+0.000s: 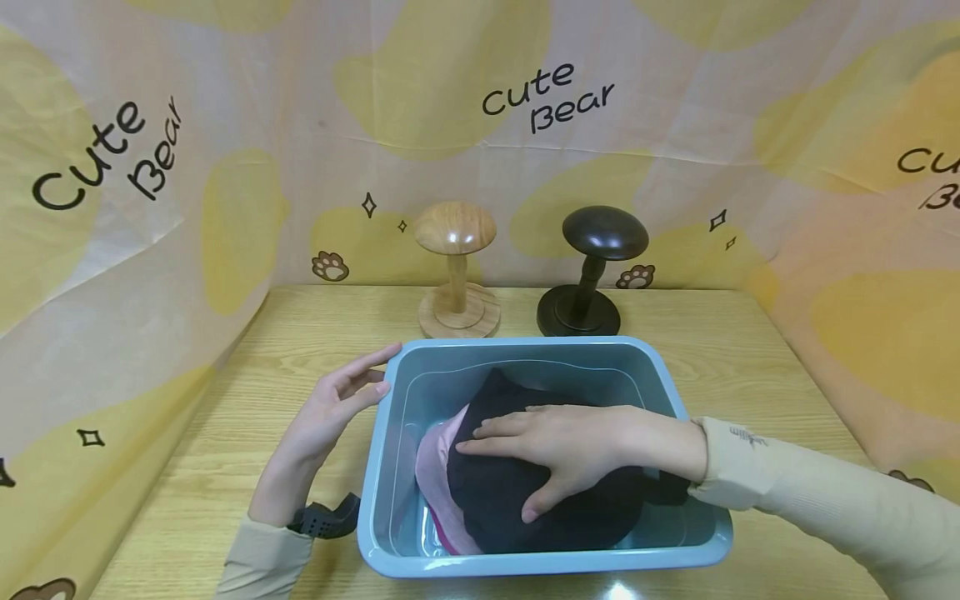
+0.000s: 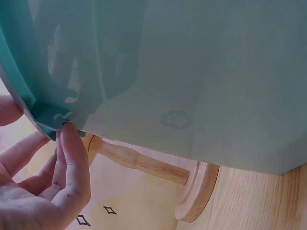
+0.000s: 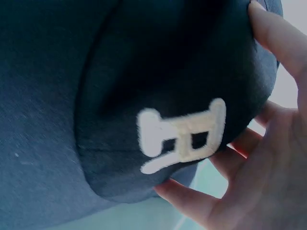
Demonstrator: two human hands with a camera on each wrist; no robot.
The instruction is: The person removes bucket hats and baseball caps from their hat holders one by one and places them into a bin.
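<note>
A light blue plastic basin (image 1: 525, 565) stands on the table with a black cap (image 1: 510, 512) and a pink hat (image 1: 438, 467) inside, the cap on top. My left hand (image 1: 341, 400) grips the basin's left rim near its far corner; in the left wrist view, fingers (image 2: 74, 158) sit under the rim. Spread over the black cap lies my right hand (image 1: 558, 442), its fingers fairly straight and touching the fabric. A white letter patch (image 3: 184, 136) shows on the cap in the right wrist view. Most of the pink hat is hidden.
Behind the basin stand a light wooden hat stand (image 1: 456, 229) and a dark brown hat stand (image 1: 603, 235). A patterned cloth (image 1: 420, 108) hangs round the wooden table (image 1: 322, 321) on the back and both sides. A black strap (image 1: 330, 518) sits at my left wrist.
</note>
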